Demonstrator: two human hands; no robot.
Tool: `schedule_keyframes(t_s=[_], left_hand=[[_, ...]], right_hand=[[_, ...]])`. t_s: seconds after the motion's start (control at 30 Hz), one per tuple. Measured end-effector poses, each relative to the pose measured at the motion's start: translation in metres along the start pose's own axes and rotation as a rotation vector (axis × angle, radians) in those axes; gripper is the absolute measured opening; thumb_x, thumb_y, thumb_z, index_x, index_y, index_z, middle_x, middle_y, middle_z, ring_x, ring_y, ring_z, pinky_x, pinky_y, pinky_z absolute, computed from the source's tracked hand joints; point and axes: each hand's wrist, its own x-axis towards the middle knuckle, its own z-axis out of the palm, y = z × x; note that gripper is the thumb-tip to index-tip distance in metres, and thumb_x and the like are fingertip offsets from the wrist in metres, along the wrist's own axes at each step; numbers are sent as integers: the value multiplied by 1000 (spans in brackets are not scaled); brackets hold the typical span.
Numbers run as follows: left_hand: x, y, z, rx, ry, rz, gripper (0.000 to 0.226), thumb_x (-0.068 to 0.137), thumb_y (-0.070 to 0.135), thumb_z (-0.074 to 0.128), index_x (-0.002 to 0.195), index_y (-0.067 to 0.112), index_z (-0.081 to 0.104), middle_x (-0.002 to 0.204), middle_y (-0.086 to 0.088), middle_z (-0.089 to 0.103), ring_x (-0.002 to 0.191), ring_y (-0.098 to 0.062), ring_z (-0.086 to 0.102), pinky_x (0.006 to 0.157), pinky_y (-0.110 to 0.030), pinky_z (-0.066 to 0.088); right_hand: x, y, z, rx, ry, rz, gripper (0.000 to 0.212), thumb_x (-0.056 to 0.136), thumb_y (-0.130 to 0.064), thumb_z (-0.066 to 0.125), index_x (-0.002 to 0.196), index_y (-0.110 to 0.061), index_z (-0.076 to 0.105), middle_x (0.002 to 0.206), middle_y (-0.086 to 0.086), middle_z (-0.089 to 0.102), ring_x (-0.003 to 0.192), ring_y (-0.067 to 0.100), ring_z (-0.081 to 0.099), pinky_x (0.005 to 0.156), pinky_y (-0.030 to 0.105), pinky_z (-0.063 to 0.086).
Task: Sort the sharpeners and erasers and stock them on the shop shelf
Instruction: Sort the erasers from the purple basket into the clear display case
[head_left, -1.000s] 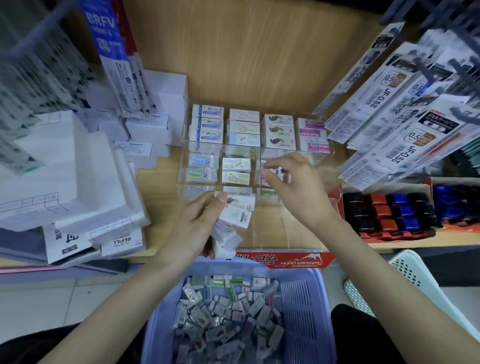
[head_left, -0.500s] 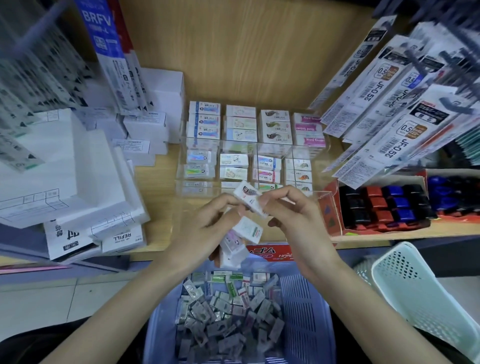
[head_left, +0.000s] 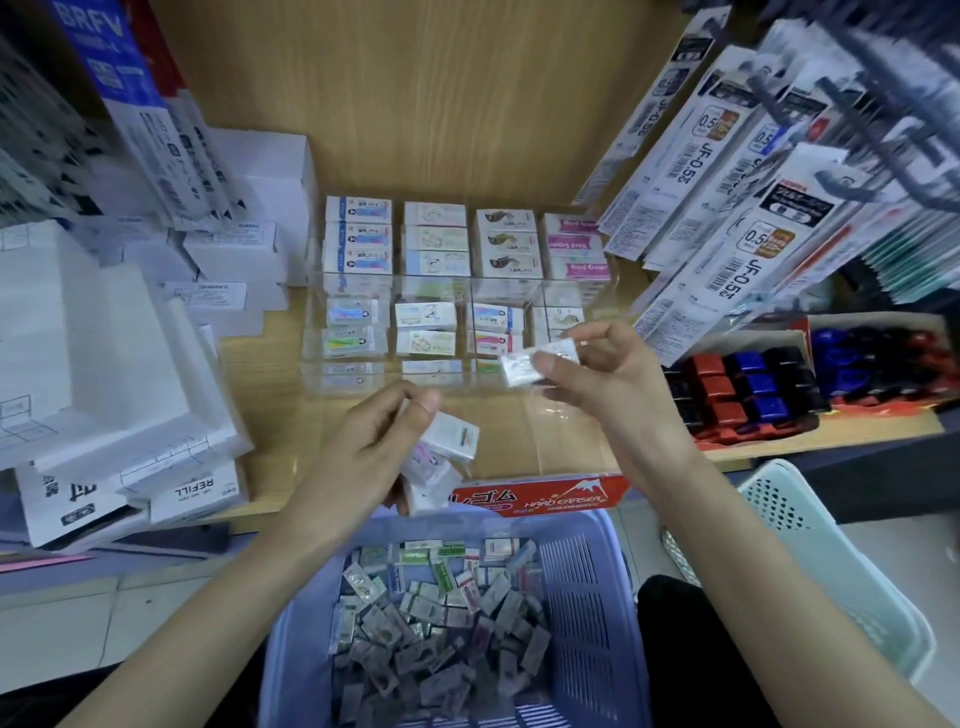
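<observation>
My left hand (head_left: 363, 447) grips a small stack of wrapped erasers (head_left: 447, 452) just in front of the clear display case (head_left: 457, 291) on the wooden shelf. My right hand (head_left: 597, 379) pinches a single wrapped eraser (head_left: 535, 364) at the case's front right compartments. The case holds rows of erasers (head_left: 431, 239) sorted by wrapper in several columns. Below my hands a purple basket (head_left: 587, 597) holds a heap of loose wrapped erasers (head_left: 436, 613).
White refill boxes (head_left: 130, 395) are stacked on the shelf's left. Hanging refill packs (head_left: 753, 208) crowd the upper right. A red tray of red, blue and black sharpeners (head_left: 743, 384) sits at right. A red Hard Eraser box (head_left: 540, 496) lies at the shelf edge; a pale basket (head_left: 810, 561) stands at right.
My right hand took one eraser from the stack in my left hand and carried it right and up toward the case's front right compartments. My left hand stayed low with the remaining stack.
</observation>
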Motion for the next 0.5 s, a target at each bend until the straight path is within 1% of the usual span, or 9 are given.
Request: schedule_keyframes(t_s=[0.07,0.13,0.2,0.27,0.37,0.43,0.5], left_hand=[[0,2,0,-32,32,2,46,81,46,45,89,2,58,58,0,59,45,-11,52,37,-19,38],[0,4,1,-25,47,0,48,81,49,44,88,4,59,64,-5,61,51,-11,54,42,-19,40],[0,5,2,-45,37,-8,44,80,48,43,87,9,61,61,-2,61,50,-10,54,41,-20,39],[-1,5,3,-71,28,-12,39,81,46,43,85,12,61,56,1,60,44,-8,52,36,-19,37],[1,4,3,-81,42,-11,37,81,46,43,85,14,61,56,1,60,44,-9,53,35,-19,37],[2,3,3,-94,61,-17,37,81,46,43,84,14,62,57,0,61,45,-10,54,35,-19,37],[3,3,3,-100,75,-20,37,81,46,43,83,14,62,58,0,61,46,-11,54,34,-19,37]], right_hand=[[15,0,-10,-34,205,-13,31,78,-10,75,87,-17,47,92,21,65,63,16,64,55,26,49],[27,-2,-19,-29,313,-39,28,81,-8,72,91,-13,46,87,17,64,55,11,62,50,25,51],[37,-3,-23,-41,317,-60,24,84,-4,68,97,-9,48,84,13,66,56,12,65,52,26,54],[47,-3,-25,-120,304,-74,21,84,-2,66,96,-11,51,89,15,67,63,17,69,59,32,57],[61,-4,-24,-239,285,-32,28,82,2,67,100,-13,52,97,10,64,76,23,70,71,35,59],[65,-2,-22,-345,250,-20,38,76,4,72,102,-15,52,98,8,64,80,21,68,68,29,58],[68,3,-20,-428,240,-30,37,76,3,72,101,-16,52,94,6,63,76,16,66,61,21,55]])
